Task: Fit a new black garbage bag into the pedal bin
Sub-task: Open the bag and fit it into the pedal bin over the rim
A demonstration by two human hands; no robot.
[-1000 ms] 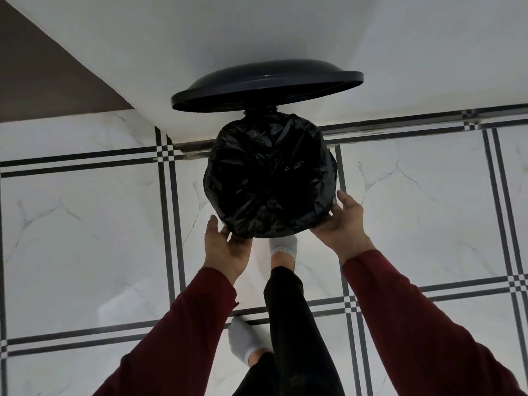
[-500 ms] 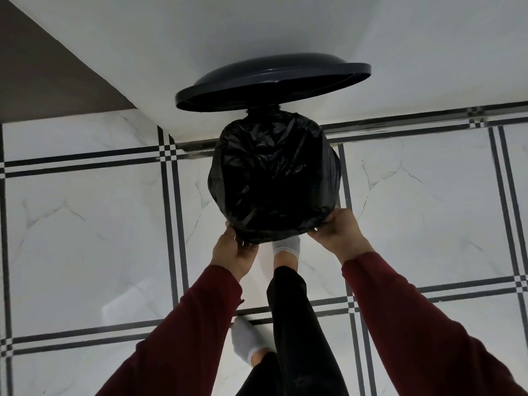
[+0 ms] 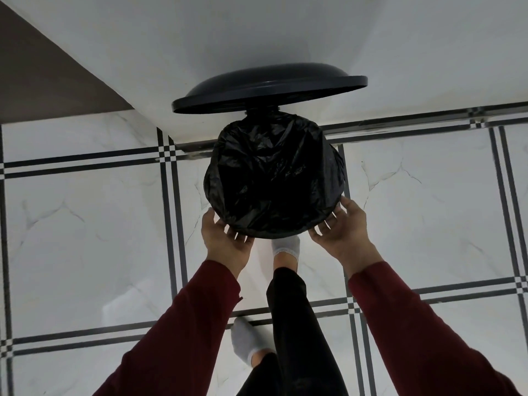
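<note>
A black garbage bag (image 3: 274, 178) lines the pedal bin, its crinkled film folded over the round rim so the bin body is hidden. The dark lid (image 3: 268, 87) stands raised behind it. My left hand (image 3: 225, 241) is at the rim's near-left edge, fingers spread, fingertips against the bag. My right hand (image 3: 340, 227) is at the near-right edge, also spread, touching the bag's fold. A foot in a white sock (image 3: 285, 247) rests right under the bin's front, where the pedal is hidden.
The bin stands against a white wall (image 3: 285, 32) on white marble floor tiles (image 3: 85, 224) with black stripes. A brown surface (image 3: 37, 81) fills the upper left corner. My other socked foot (image 3: 245, 341) stands nearer to me.
Half a second ago both hands were closed on the bag's front edge; now their fingers have spread and only rest against it. The view has shifted a little.
</note>
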